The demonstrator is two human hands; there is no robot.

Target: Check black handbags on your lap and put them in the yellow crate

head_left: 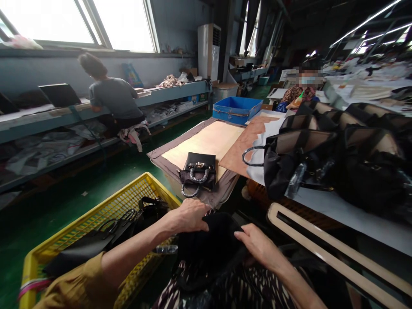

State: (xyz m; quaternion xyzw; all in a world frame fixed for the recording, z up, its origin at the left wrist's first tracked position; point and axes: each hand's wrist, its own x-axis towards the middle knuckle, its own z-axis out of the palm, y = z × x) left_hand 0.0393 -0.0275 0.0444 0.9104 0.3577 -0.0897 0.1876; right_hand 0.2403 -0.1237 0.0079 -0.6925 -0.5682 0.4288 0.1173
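Note:
A black handbag [212,246] rests on my lap, its dark inside facing up. My left hand [190,214] grips its upper left edge, thumb toward the inside. On the opposite edge my right hand [255,242] is closed, fingers pinching the rim. The lower part of the bag blends into the dark patterned clothing, so its outline there is hard to make out. Just beyond my hands, a small black handbag [200,167] with plastic-wrapped handles and a metal clasp lies on the cloth-covered table [206,137].
To the left stands a yellow crate [96,214] holding black bags. Several black tote bags [299,150] crowd the right-hand table. A pale looped rail [322,244] juts in at lower right. Behind are a blue bin [236,109], a seated person [114,98] and a masked person [302,92].

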